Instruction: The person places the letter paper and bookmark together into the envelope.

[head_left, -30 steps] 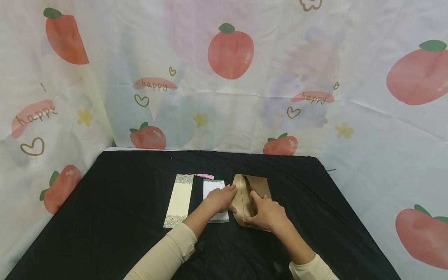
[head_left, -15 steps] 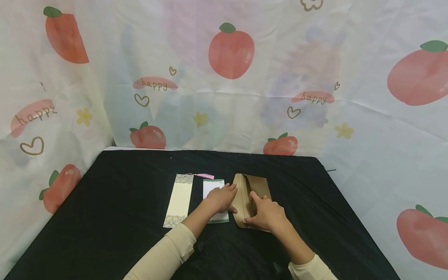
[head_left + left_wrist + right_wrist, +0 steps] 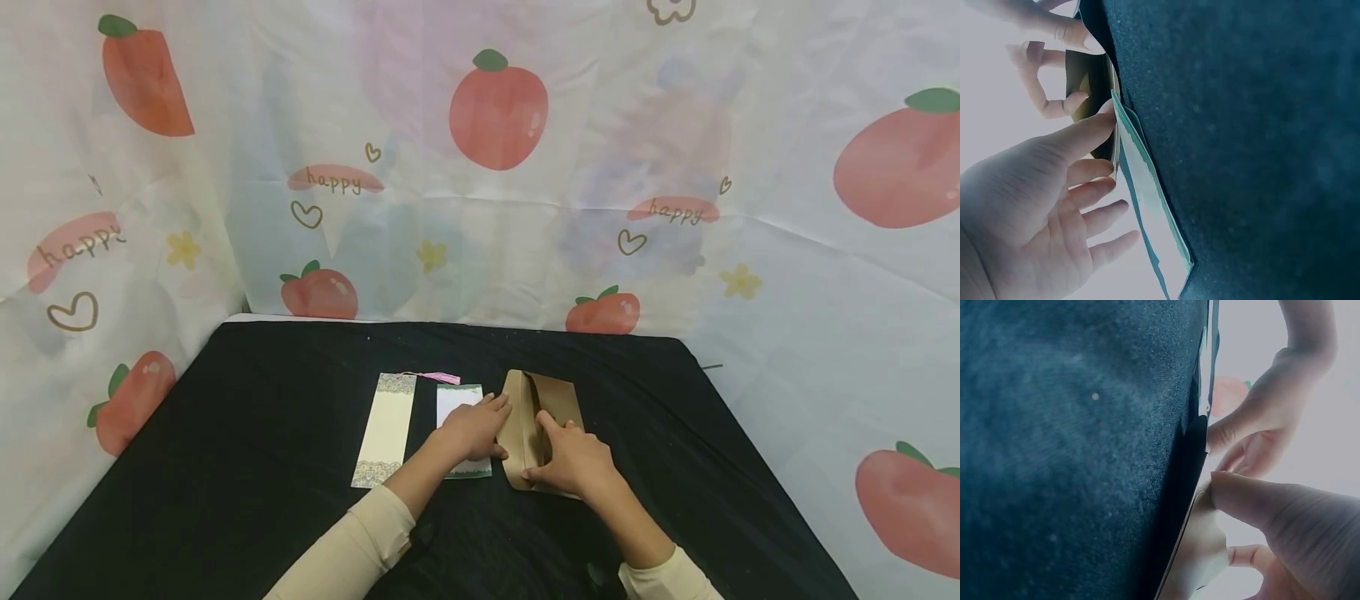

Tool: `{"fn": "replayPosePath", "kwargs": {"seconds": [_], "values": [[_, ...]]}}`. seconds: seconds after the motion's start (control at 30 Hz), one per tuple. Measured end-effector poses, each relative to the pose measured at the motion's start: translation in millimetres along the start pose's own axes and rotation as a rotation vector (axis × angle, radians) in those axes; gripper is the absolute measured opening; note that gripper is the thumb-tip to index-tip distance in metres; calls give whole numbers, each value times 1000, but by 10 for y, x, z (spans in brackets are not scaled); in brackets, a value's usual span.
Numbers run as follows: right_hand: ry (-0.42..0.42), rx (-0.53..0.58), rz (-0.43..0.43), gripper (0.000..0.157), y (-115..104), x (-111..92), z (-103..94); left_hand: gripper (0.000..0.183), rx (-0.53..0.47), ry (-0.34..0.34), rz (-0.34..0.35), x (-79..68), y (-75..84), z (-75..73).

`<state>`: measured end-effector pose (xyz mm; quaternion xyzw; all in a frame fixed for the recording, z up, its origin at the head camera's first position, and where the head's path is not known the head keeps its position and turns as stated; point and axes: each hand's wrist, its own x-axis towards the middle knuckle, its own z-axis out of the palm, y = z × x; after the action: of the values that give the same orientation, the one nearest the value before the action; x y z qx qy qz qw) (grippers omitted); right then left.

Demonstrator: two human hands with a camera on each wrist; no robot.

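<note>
A brown paper envelope (image 3: 513,429) lies on the black cloth with its flap side up and folded out to the left. A dark gap shows along its mouth. My left hand (image 3: 471,429) reaches across a white card with green borders (image 3: 456,402), its extended fingertips resting on the flap's left edge. At the mouth my right hand (image 3: 581,458) holds the envelope, thumb low on the fold and index finger curled at the gap. The left wrist view shows the right hand's thumb and bent finger (image 3: 1075,100) on the envelope, with the card's green edge (image 3: 1147,162) beside it.
Left of the card lies a long cream bookmark (image 3: 386,429) with lace-patterned ends. Its pink tassel (image 3: 441,377) stretches right above the card. The black cloth (image 3: 262,467) covers the table, and a printed curtain (image 3: 405,125) hangs behind and at both sides.
</note>
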<state>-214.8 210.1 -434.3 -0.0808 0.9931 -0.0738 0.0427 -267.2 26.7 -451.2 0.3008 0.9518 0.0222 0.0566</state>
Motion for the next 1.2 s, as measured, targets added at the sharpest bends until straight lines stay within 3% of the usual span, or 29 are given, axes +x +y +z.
{"fn": "replayPosePath", "kwargs": {"seconds": [0.3,0.7,0.9,1.03,1.2], "values": [[1,1,3,81,-4,-14,-9,85,-38,31,-17,-160,5,-83],[12,1,9,81,5,-24,-16,74,-86,46,-90,-327,-120,-87],[24,1,6,82,17,-23,-9,65,-68,121,-111,-408,-198,-86],[20,1,9,82,12,-23,2,59,-118,169,-186,-459,-281,-84],[23,-1,0,83,-7,-18,6,57,-270,176,-376,-532,-344,-90]]}}
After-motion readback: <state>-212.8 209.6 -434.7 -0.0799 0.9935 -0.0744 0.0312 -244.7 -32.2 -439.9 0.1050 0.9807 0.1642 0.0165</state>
